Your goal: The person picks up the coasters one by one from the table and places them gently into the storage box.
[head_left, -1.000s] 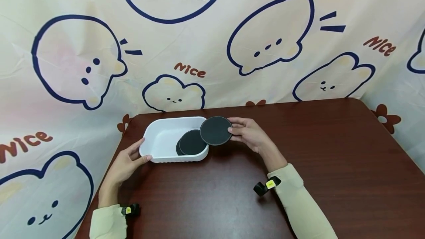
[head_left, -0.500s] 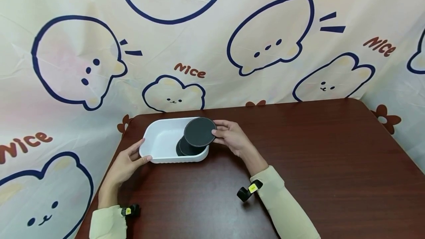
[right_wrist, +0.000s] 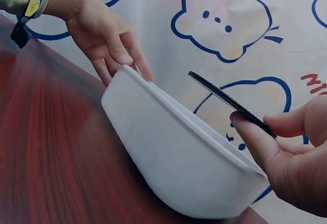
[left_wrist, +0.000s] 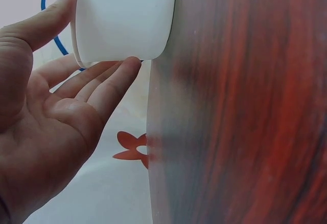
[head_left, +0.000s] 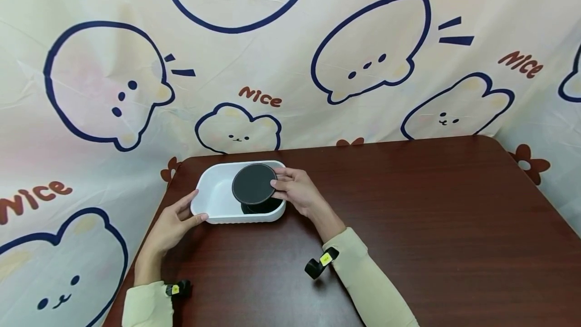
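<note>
A round black coaster (head_left: 253, 184) with stitched edging is pinched at its right edge by my right hand (head_left: 297, 191), thumb on top and fingers beneath. It hovers over a white plastic basin (head_left: 213, 191), and the right wrist view shows the coaster (right_wrist: 230, 102) tilted and apart from the rim. Inside the basin's right part lie more black coasters (head_left: 263, 207), partly hidden under the held one. My left hand (head_left: 174, 223) grips the basin's left end. In the left wrist view its thumb and fingers (left_wrist: 115, 88) touch opposite sides of that end.
The basin stands near the far left corner of a dark brown wooden table (head_left: 408, 226). Directly behind the table hangs a cream cloth (head_left: 299, 64) with cartoon bears. Both wrists wear small black cameras (head_left: 321, 262).
My right hand has carried the coaster leftward, from beyond the basin's right rim to above its inside. The left hand and the basin have stayed put.
</note>
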A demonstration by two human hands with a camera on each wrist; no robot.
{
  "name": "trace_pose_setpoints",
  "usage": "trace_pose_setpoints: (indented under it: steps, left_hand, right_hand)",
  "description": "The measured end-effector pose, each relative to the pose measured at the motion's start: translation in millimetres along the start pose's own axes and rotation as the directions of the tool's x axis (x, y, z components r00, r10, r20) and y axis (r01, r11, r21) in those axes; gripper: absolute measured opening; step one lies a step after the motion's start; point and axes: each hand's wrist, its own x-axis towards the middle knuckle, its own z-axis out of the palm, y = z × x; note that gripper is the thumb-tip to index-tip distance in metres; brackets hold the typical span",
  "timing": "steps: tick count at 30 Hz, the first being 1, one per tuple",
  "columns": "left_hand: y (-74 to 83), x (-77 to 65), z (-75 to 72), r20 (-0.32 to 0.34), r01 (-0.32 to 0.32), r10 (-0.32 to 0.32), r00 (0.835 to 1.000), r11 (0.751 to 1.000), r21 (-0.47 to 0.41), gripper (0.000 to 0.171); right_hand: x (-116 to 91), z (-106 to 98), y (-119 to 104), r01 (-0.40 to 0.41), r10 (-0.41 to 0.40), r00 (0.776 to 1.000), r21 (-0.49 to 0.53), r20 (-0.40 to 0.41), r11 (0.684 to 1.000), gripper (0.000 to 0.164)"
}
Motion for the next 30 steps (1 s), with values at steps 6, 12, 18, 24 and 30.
trace_pose_setpoints:
  steps: [6, 12, 18, 24, 30]
  left_hand:
    - [-1.5, -0.7, 0.2, 0.002, 0.005, -0.005, 1.0, 1.0, 0.0, 0.091]
    - [-2.3, 0.3, 0.3, 0.002, 0.012, -0.012, 1.0, 1.0, 0.002, 0.091]
    - [-1.0, 0.6, 0.0, 0.003, 0.002, -0.002, 1.0, 1.0, -0.006, 0.089]
    - [1.1, 0.3, -0.5, 0.005, -0.006, 0.006, 1.0, 1.0, -0.012, 0.089]
    - [0.8, 0.1, -1.1, 0.005, -0.01, 0.01, 1.0, 1.0, -0.013, 0.089]
  right_hand:
    - [1.5, 11.2, 2.3, -0.002, 0.002, 1.0, -0.01, -0.005, 1.0, 0.051]
    - [2.2, 12.2, 2.7, 0.018, -0.02, 0.999, -0.039, -0.04, 0.999, 0.05]
    - [2.8, 11.9, 4.6, 0.027, -0.03, 0.999, -0.082, -0.045, 0.996, 0.047]
    - [2.0, 12.8, 5.4, 0.068, -0.086, 0.993, -0.214, -0.076, 0.974, 0.045]
    - [-1.0, 16.5, 4.2, 0.109, -0.16, 0.981, -0.374, -0.106, 0.921, 0.043]
